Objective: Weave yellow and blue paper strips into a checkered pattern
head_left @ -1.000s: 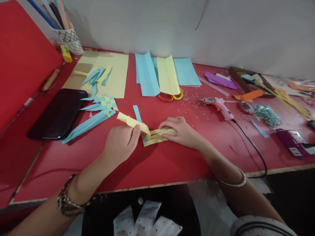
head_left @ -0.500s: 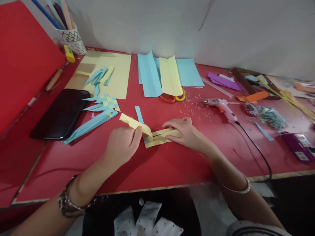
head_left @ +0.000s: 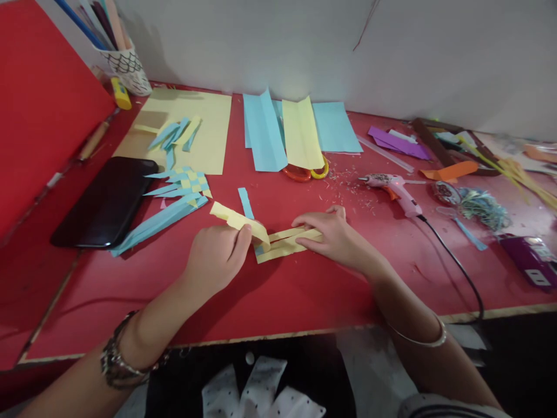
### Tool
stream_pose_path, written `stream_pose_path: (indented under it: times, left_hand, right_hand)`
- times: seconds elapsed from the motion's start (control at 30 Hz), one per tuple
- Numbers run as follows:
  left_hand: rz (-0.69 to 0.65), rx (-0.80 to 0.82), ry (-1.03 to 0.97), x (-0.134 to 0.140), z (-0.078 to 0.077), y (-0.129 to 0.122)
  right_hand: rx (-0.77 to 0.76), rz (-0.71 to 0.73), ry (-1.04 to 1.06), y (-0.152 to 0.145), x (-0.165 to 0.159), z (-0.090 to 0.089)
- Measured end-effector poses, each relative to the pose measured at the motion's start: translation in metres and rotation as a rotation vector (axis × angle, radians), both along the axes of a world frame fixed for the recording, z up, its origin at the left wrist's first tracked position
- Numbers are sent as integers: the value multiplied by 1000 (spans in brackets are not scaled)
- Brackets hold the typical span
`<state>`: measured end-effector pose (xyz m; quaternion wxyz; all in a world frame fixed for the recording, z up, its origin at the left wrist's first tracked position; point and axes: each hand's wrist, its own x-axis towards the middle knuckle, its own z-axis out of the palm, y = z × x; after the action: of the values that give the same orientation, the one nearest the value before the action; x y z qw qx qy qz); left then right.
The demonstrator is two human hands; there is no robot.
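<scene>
In the head view, just below the middle of the frame, your left hand (head_left: 217,249) pinches a curled yellow strip (head_left: 235,219). Your right hand (head_left: 333,235) covers the right end of the flat yellow strips (head_left: 282,251); I cannot tell whether it pinches or only presses. They look like paper: probably very light, bendy, easily creased or torn, hardly slippery. Best hold the curl lightly by its edges, the flat strips near their ends.

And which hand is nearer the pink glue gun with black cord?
Right. The right hand is left of the glue gun, lower in view; the left hand is farther left.
</scene>
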<state>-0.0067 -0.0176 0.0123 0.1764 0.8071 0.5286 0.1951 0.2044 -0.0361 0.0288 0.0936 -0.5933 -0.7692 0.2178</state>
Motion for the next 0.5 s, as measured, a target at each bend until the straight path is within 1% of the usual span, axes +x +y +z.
stream_pose_path:
  times: [0.17, 0.3, 0.5]
  left_hand:
    - [2, 17, -10, 0, 1, 0]
    - [-1, 18, -23, 0, 1, -1]
    - [-11, 21, -2, -1, -1, 0]
  right_hand:
    - [-4, 8, 16, 1, -1, 1]
    - [22, -1, 33, 0, 0, 2]
    - [22, -13, 26, 0, 5, 3]
